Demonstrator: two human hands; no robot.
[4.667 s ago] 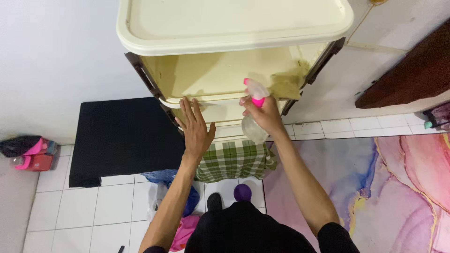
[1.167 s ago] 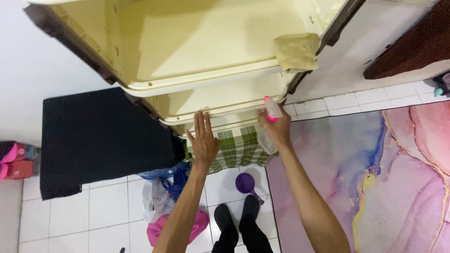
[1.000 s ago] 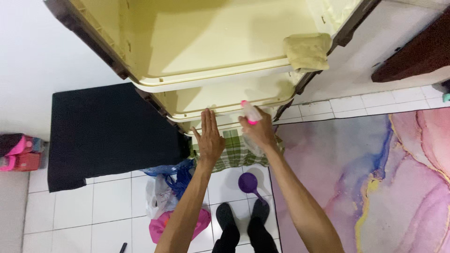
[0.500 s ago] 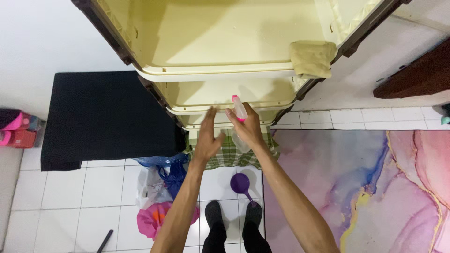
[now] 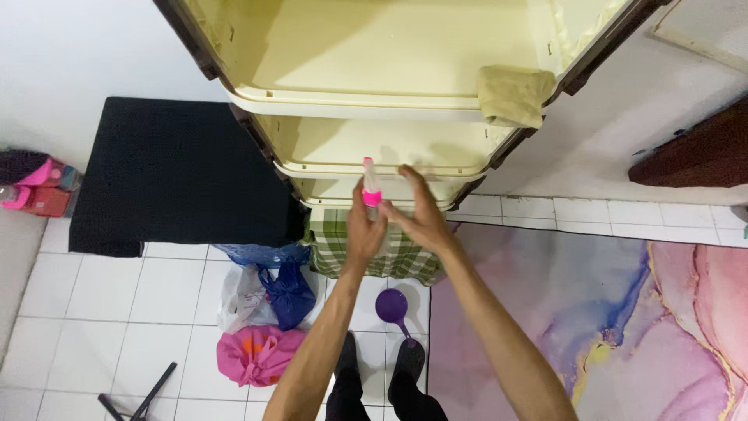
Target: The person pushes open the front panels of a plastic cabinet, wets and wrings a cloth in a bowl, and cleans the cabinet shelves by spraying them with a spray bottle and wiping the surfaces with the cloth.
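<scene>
A clear spray bottle with a pink nozzle (image 5: 369, 188) stands upright between my two hands, in front of the lowest tier of a cream plastic shelf rack (image 5: 374, 105) with a dark brown frame. My left hand (image 5: 361, 231) is wrapped around the bottle just below the nozzle. My right hand (image 5: 421, 214) is right beside it, fingers stretched up toward the rack's lower rim. A folded yellowish cloth (image 5: 511, 94) hangs over the right corner of the upper tier. The bottle's body is mostly hidden by my hands.
A green plaid cloth (image 5: 389, 253) hangs under the rack. On the white tiles lie a purple scoop (image 5: 393, 307), blue (image 5: 286, 284), white (image 5: 236, 300) and pink (image 5: 258, 355) bags, and a black mat (image 5: 175, 175). A pink and blue marbled rug (image 5: 615, 327) lies at the right.
The spray bottle went from my right hand to my left. My right hand has let go and opened. The view has shifted down along the rack.
</scene>
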